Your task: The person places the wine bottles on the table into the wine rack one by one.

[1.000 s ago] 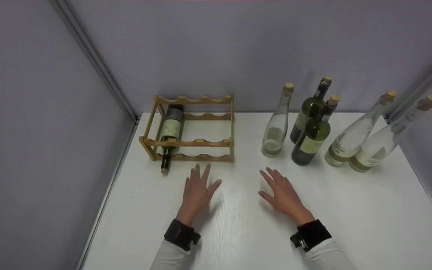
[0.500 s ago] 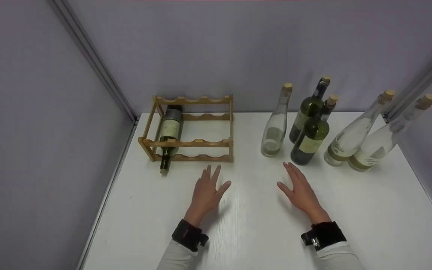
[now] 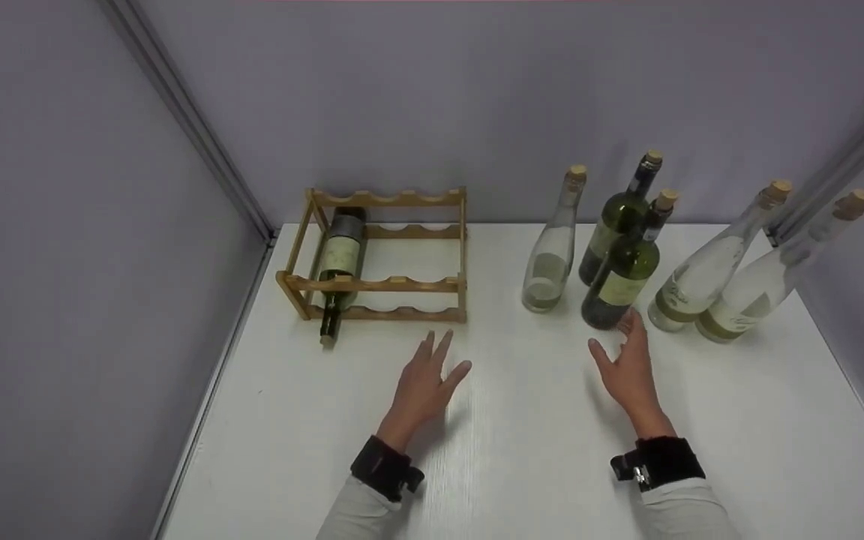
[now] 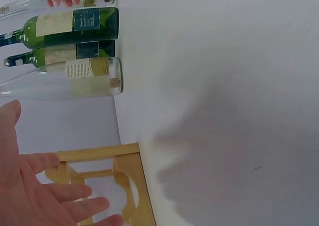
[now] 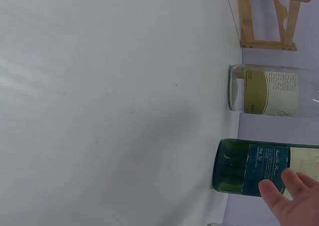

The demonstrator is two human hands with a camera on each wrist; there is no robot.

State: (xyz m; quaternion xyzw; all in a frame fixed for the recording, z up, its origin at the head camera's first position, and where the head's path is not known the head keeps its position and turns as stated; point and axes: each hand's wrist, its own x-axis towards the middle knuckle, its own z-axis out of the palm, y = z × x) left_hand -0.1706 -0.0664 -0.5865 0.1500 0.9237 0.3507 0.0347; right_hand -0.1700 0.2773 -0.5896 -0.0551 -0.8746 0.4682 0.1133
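Note:
My right hand reaches toward the front green wine bottle, thumb spread away from the fingers, fingertips right at its lower side. In the right wrist view the fingers overlap the bottle's label. That bottle stands upright, corked, just in front of a second green wine bottle. My left hand holds nothing; its fingers are spread over the white table, just in front of the wooden wine rack. One dark wine bottle lies in the rack's leftmost slot, its neck pointing to the front.
A clear corked bottle stands left of the green ones. Two more clear bottles, a nearer one and one further right, stand at the right. Grey walls enclose the white table at the back and sides.
My right hand has moved right and forward to the front green bottle, its thumb opening wider. My left hand has drifted to the right. Bottles and rack stay in place.

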